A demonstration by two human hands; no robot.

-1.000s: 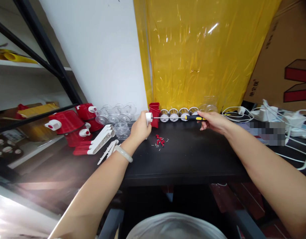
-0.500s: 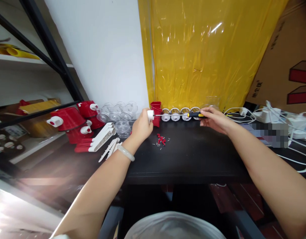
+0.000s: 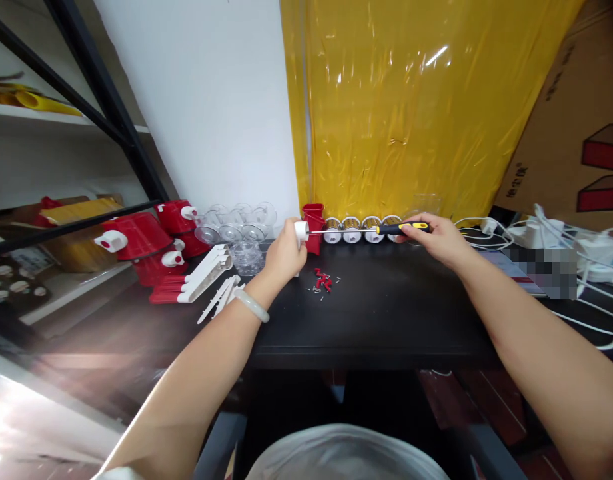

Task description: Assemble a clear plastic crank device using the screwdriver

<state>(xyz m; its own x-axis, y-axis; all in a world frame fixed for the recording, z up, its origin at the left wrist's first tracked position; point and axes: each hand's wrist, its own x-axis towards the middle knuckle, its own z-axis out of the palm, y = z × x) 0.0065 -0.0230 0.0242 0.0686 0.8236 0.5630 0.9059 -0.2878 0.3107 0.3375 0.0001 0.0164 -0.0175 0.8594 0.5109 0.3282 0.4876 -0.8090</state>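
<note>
My left hand [image 3: 285, 251] is closed around a white plastic part [image 3: 301, 231] with a round end that faces right. In my right hand [image 3: 434, 239] is a screwdriver [image 3: 404, 229] with a black and yellow handle, held level by the fingers. Its long shaft points left and its tip meets the round end of the white part; the exact contact is too small to see. Below them on the black table [image 3: 381, 313] lie small red pieces [image 3: 323, 280] and several loose screws [image 3: 317, 289].
Behind the hands stand a red container [image 3: 313, 227] and a row of white-rimmed round parts [image 3: 352, 230]. Clear plastic cups [image 3: 235, 227], white handles [image 3: 206, 273] and red housings [image 3: 141, 243] are at left. White cables [image 3: 594, 293] and a power strip lie at right.
My right hand has shifted its grip slightly back along the screwdriver, so more of the handle shows. The left hand stays nearly in place with the white part.
</note>
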